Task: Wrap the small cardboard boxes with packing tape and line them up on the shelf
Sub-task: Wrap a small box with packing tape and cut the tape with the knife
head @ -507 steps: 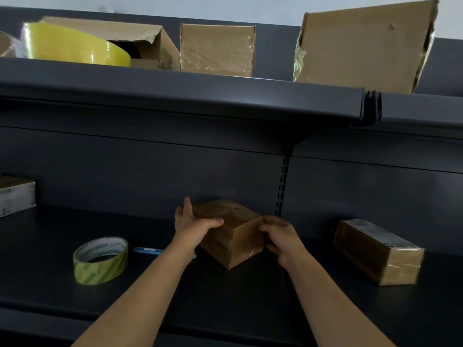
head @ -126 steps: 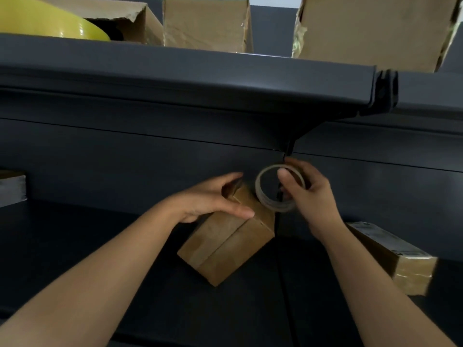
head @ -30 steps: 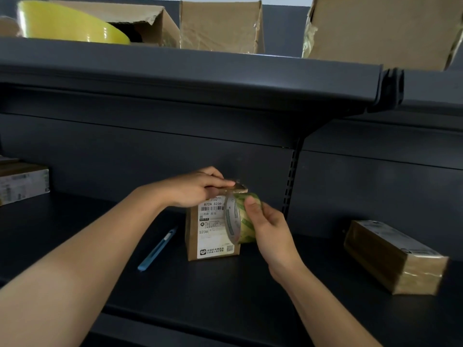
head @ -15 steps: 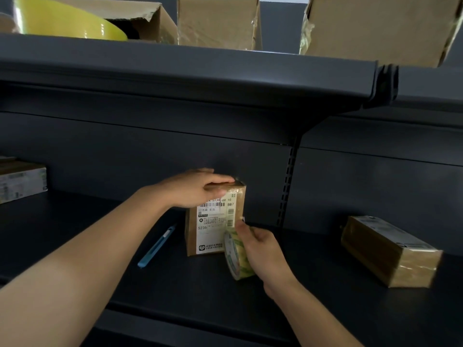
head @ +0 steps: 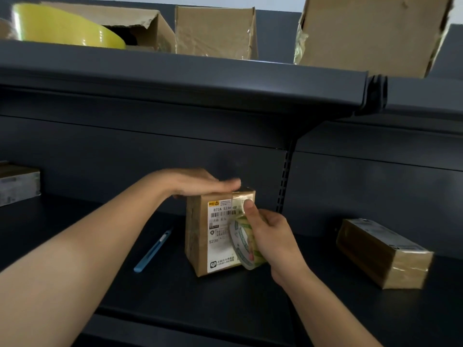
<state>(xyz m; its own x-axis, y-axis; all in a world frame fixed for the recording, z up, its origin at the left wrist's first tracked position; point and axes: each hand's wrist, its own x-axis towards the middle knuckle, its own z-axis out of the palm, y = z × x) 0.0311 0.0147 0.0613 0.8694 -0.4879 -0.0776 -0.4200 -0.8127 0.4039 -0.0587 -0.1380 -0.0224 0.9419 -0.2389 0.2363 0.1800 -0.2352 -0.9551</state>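
A small cardboard box (head: 200, 236) with a white shipping label stands upright on the dark shelf (head: 225, 301). My left hand (head: 198, 182) lies flat on its top with straight fingers. My right hand (head: 269, 236) grips a roll of clear packing tape (head: 241, 246) against the box's front right side, thumb pressed on the box near its top corner. A shiny strip of tape covers the top right of the box.
A blue utility knife (head: 152, 250) lies left of the box. A taped box (head: 380, 251) lies at right, another (head: 17, 184) at far left. The upper shelf (head: 175, 78) holds several cardboard boxes (head: 215, 31) and a big yellow tape roll (head: 62, 28).
My right hand has brought the tape roll back up from the shelf against the box's front. My left hand has flattened on the box top.
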